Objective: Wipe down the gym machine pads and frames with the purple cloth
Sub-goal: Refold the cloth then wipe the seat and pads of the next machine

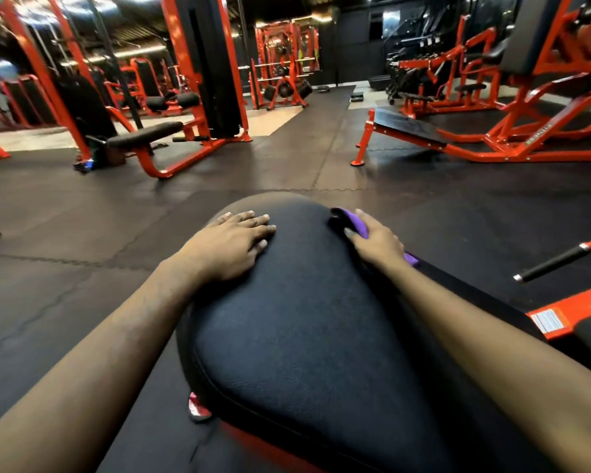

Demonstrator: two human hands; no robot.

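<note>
From the head view, most of the purple cloth (358, 222) is buried under the right hand (376, 242); only a fold shows ahead of the fingers and a scrap pokes out behind the wrist; it sits on the right-hand edge of the black pad (304, 319), near its far rounded end. The right grip is curled down over the cloth and the pad's edge, pinning it there; the fingertips go out of sight over the side. The left hand (234, 240) lies flat on the pad's far left shoulder, its grip spread, fingers straight, holding nothing.

The pad's near end is cut off by the bottom of the picture; the orange frame (567, 315) beneath it shows only at the right, with a white label (548, 320) too small to read, and a red foot (198, 407) peeps out at lower left.

Past the pad's far rim the dark rubber floor (82, 216) lies open to the left and ahead; to the right a black-handled bar (560, 261) reaches in, well apart from the right hand. Farther machines blur into orange and black.
</note>
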